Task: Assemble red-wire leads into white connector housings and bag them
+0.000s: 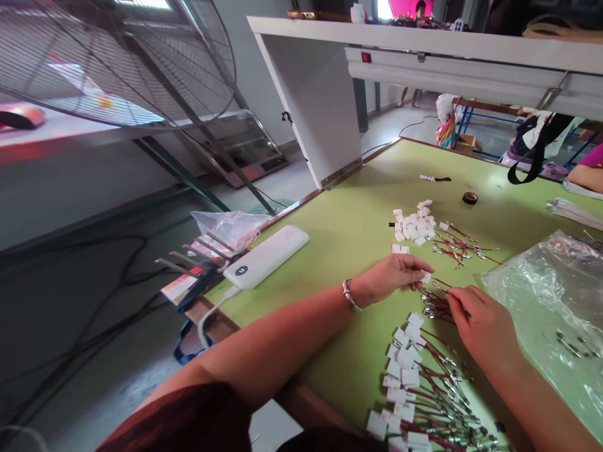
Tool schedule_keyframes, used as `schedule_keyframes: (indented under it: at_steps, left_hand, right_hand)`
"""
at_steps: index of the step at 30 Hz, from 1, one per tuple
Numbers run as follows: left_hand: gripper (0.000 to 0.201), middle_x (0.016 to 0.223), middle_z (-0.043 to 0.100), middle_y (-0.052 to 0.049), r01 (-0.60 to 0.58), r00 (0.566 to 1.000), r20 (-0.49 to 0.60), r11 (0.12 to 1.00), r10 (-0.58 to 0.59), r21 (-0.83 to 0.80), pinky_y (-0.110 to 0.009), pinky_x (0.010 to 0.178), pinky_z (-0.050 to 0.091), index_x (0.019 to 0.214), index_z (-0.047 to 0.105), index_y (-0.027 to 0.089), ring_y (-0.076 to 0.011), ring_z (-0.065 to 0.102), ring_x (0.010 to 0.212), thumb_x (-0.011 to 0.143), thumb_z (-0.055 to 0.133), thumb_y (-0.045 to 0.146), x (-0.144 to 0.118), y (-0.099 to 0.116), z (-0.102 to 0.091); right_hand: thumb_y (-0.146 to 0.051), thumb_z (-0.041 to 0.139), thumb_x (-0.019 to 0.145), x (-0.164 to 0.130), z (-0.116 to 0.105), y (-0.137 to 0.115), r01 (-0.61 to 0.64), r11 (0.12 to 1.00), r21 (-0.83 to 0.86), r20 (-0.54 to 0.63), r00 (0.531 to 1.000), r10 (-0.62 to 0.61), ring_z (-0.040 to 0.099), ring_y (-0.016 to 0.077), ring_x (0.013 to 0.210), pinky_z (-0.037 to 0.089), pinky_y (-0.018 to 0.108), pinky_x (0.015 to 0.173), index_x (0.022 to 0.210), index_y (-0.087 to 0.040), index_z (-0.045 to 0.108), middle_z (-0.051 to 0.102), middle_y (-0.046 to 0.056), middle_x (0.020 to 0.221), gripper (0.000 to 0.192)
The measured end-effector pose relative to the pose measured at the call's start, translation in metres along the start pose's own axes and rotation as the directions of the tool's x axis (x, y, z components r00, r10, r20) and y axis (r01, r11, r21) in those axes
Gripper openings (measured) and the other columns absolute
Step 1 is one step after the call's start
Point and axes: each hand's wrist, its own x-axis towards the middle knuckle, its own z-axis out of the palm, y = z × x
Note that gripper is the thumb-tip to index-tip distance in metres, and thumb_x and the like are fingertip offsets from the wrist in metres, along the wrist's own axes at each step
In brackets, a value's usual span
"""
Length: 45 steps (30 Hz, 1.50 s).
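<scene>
Over the green table my left hand (394,278) pinches a small white connector housing (425,277). Facing it, my right hand (481,314) is closed on a short red wire with metal terminals (438,285), whose end lies close to the housing; whether the two touch I cannot tell. Below my hands lie several white housings with red wires (407,358) attached, set in a slanting row. Beyond my left hand are a pile of loose white housings (414,225) and a bunch of loose red wires (459,246). More terminal wires (436,306) lie under my right hand.
A white power bank (267,256) with a cable rests at the table's left edge. A clear plastic bag (551,282) lies right, black tape (470,198) farther back. A large fan (113,63) stands at left. Another person's arm (586,177) rests at far right.
</scene>
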Motion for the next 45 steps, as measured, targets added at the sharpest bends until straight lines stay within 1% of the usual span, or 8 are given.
schedule_keyframes:
  at_steps: [9, 25, 27, 29, 32, 36, 41, 45]
  left_hand:
    - [0.022, 0.057, 0.061, 0.004, 0.028, 0.999, 0.041, 1.000, -0.028, 0.011, -0.020, 0.047, 0.040, 0.089, 0.065, 0.012, -0.0059, 0.054, 0.048, 0.073, 0.074, 0.024, -0.002, 0.004, 0.005]
    - [0.026, 0.059, 0.062, 0.001, 0.077, 0.970, 0.211, 0.975, -0.122, 0.210, -0.022, 0.051, 0.045, 0.088, 0.066, 0.013, -0.0083, 0.056, 0.050, 0.077, 0.069, 0.037, -0.010, 0.006, 0.015]
    - [0.030, 0.074, 0.066, -0.003, -0.064, 0.982, 0.186, 0.900, -0.019, 0.431, -0.026, 0.063, 0.049, 0.097, 0.068, 0.014, -0.0120, 0.060, 0.065, 0.079, 0.068, 0.038, -0.008, 0.013, 0.009]
    - [0.037, 0.095, 0.066, -0.009, -0.169, 0.981, 0.050, 0.688, 0.189, 0.705, -0.034, 0.081, 0.048, 0.109, 0.067, 0.015, -0.0182, 0.059, 0.086, 0.082, 0.066, 0.041, -0.004, 0.019, -0.002]
    - [0.040, 0.107, 0.059, -0.013, 0.001, 0.893, -0.150, 0.331, 0.425, 0.944, -0.045, 0.094, 0.041, 0.111, 0.066, 0.014, -0.0272, 0.051, 0.104, 0.085, 0.061, 0.045, 0.007, 0.017, -0.020]
    - [0.027, 0.104, 0.058, -0.012, 0.055, 0.902, -0.114, 0.152, 0.416, 0.987, -0.044, 0.092, 0.041, 0.096, 0.071, 0.016, -0.0286, 0.047, 0.105, 0.085, 0.063, 0.039, 0.022, 0.002, -0.032]
    - [0.020, 0.107, 0.061, -0.012, -0.088, 0.897, -0.031, 0.245, 0.441, 0.965, -0.043, 0.096, 0.041, 0.102, 0.069, 0.016, -0.0263, 0.049, 0.106, 0.084, 0.065, 0.026, 0.023, -0.002, -0.027]
    - [0.025, 0.090, 0.065, -0.006, -0.184, 0.932, -0.076, 0.646, 0.353, 0.741, -0.033, 0.082, 0.047, 0.110, 0.066, 0.016, -0.0157, 0.056, 0.082, 0.086, 0.060, 0.018, 0.010, 0.003, -0.014]
  right_hand:
    - [-0.019, 0.043, 0.095, 0.001, 0.000, -0.006, 0.098, 0.959, -0.268, 0.011, 0.995, -0.099, 0.049, 0.0131, 0.055, 0.027, 0.027, 0.054, 0.073, -0.018, 0.062, 0.054, 0.000, 0.060, 0.029]
    - [-0.021, 0.041, 0.095, -0.010, 0.003, -0.012, 0.126, 0.992, 0.002, 0.081, 0.989, -0.125, 0.052, 0.0120, 0.048, 0.028, 0.026, 0.051, 0.077, -0.018, 0.060, 0.061, -0.001, 0.061, 0.026]
    - [-0.022, 0.044, 0.093, -0.013, 0.002, -0.015, 0.066, 0.997, 0.043, 0.165, 0.984, -0.072, 0.053, 0.0121, 0.049, 0.028, 0.026, 0.051, 0.076, -0.019, 0.060, 0.061, -0.002, 0.060, 0.023]
    - [-0.023, 0.049, 0.090, -0.014, 0.000, -0.019, 0.009, 0.995, 0.096, 0.290, 0.956, -0.037, 0.056, 0.0123, 0.053, 0.030, 0.026, 0.052, 0.074, -0.020, 0.060, 0.061, -0.003, 0.061, 0.020]
    - [-0.028, 0.051, 0.090, -0.011, 0.000, -0.021, -0.050, 0.982, 0.182, 0.404, 0.914, -0.029, 0.057, 0.0122, 0.059, 0.035, 0.026, 0.056, 0.072, -0.021, 0.062, 0.062, -0.001, 0.067, 0.022]
    - [-0.030, 0.047, 0.093, 0.000, 0.008, 0.001, -0.137, 0.990, 0.023, 0.276, 0.953, 0.126, 0.057, 0.0132, 0.065, 0.038, 0.028, 0.058, 0.084, -0.022, 0.066, 0.064, 0.002, 0.084, 0.022]
    - [-0.025, 0.051, 0.091, 0.007, 0.025, 0.026, -0.141, 0.955, -0.260, 0.278, 0.937, 0.214, 0.058, 0.0161, 0.070, 0.033, 0.028, 0.053, 0.086, -0.020, 0.064, 0.062, 0.004, 0.089, 0.015]
    - [-0.019, 0.047, 0.091, 0.005, 0.026, 0.025, -0.140, 0.934, -0.328, 0.284, 0.929, 0.238, 0.056, 0.0147, 0.062, 0.028, 0.029, 0.050, 0.082, -0.018, 0.060, 0.062, 0.005, 0.087, 0.015]
